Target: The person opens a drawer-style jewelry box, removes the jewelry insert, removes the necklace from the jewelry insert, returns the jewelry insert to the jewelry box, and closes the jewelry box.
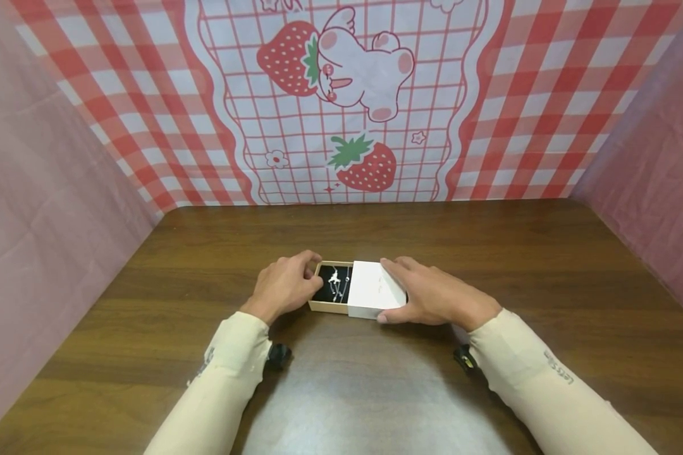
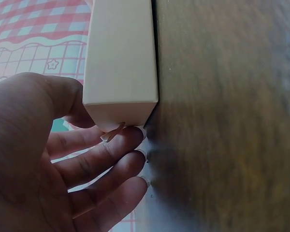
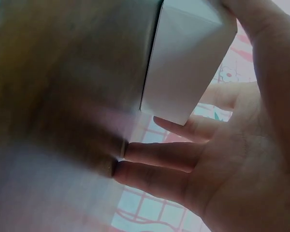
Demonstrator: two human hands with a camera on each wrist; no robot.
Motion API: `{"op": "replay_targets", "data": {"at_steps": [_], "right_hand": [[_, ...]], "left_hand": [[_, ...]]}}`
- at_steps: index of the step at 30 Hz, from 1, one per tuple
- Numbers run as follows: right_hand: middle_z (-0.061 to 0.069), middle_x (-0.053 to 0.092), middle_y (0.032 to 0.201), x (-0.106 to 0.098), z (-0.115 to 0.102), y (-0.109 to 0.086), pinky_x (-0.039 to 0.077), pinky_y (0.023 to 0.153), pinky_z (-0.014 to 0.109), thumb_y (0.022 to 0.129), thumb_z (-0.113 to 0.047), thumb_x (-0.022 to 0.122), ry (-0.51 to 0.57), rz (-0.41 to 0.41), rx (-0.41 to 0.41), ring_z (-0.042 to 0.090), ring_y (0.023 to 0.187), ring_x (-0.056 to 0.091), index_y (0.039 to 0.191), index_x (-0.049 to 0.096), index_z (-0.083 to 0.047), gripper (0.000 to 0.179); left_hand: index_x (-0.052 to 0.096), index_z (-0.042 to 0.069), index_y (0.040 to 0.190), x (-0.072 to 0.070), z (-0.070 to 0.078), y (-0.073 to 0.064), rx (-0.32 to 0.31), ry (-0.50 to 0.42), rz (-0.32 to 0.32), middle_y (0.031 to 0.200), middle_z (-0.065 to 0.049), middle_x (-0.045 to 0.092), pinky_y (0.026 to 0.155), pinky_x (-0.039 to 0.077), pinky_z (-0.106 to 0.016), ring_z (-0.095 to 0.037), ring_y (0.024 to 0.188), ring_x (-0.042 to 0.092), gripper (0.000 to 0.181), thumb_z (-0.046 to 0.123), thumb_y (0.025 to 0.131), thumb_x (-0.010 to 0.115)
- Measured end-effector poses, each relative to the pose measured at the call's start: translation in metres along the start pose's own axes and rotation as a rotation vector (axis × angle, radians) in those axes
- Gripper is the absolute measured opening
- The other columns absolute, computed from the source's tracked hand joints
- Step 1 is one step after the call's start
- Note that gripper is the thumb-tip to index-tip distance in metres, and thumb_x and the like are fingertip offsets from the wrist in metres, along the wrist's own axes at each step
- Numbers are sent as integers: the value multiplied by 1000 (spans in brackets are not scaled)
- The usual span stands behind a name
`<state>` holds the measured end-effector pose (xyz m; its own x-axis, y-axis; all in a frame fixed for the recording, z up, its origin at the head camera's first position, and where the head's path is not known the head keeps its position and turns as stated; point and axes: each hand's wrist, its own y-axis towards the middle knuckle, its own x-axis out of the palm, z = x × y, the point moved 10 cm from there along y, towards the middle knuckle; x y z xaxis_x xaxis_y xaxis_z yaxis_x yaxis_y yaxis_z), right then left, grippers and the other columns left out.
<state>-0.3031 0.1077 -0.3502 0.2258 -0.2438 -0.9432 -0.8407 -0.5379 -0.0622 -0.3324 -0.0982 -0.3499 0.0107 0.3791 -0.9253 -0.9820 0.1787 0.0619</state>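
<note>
A small drawer-style jewelry box stands part open on the table. Its tan inner tray [image 1: 329,308] sticks out to the left of the white sleeve [image 1: 367,284]. Silvery chain jewelry [image 1: 334,278] with a pale charm lies on the tray's black lining. My left hand [image 1: 284,284] holds the tray's left end, thumb over its edge. In the left wrist view, fingers lie beside a small ribbon tab [image 2: 113,133] on that end. My right hand [image 1: 432,292] grips the sleeve from the right, thumb at the near side and fingers at the far side.
The brown wooden table [image 1: 341,373] runs back to a red-and-white checked cloth [image 1: 546,95] with strawberry prints. Pink cloth walls [image 1: 51,189] flank the left and right sides. Dark wrist-worn devices [image 1: 279,356] sit beneath both pale sleeves.
</note>
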Motion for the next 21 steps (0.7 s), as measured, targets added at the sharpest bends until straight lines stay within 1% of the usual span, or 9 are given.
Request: {"op": "replay_targets", "data": {"at_steps": [3, 6, 9, 14, 21], "right_hand": [[20, 39, 151, 0, 0, 0, 47, 95, 53, 78, -64, 75, 2, -5, -6, 37, 116, 56, 158, 27, -6, 109], [20, 37, 153, 1, 0, 0, 46, 98, 53, 78, -61, 77, 2, -9, 3, 38, 120, 55, 158, 23, -3, 112], [20, 36, 154, 1, 1, 1, 44, 101, 53, 78, -60, 78, -3, -14, 16, 38, 124, 53, 157, 23, 0, 114], [21, 36, 153, 1, 3, 1, 46, 97, 53, 77, -60, 79, -6, -9, 27, 39, 119, 54, 155, 27, 1, 112], [20, 44, 146, 0, 2, 1, 48, 94, 50, 75, -61, 79, -19, 7, 10, 32, 112, 57, 153, 31, 1, 110]], "left_hand": [[62, 22, 133, 0, 0, 0, -1, -3, -3, 102, 6, 71, 79, 51, -42, -16, 88, 65, 45, 30, 88, 62], [61, 22, 133, 0, 0, -1, -1, -5, -5, 102, 6, 71, 79, 51, -43, -16, 88, 65, 45, 31, 89, 61], [61, 22, 134, 0, -1, -1, -2, -4, -10, 102, 6, 70, 79, 51, -43, -16, 88, 64, 46, 31, 89, 61], [61, 22, 134, 0, -1, -1, -1, -1, -11, 101, 7, 70, 78, 51, -43, -15, 86, 64, 46, 31, 88, 61], [61, 22, 133, 0, -1, 0, 0, -8, -13, 101, 6, 70, 79, 50, -43, -15, 85, 63, 46, 31, 88, 61]]}}
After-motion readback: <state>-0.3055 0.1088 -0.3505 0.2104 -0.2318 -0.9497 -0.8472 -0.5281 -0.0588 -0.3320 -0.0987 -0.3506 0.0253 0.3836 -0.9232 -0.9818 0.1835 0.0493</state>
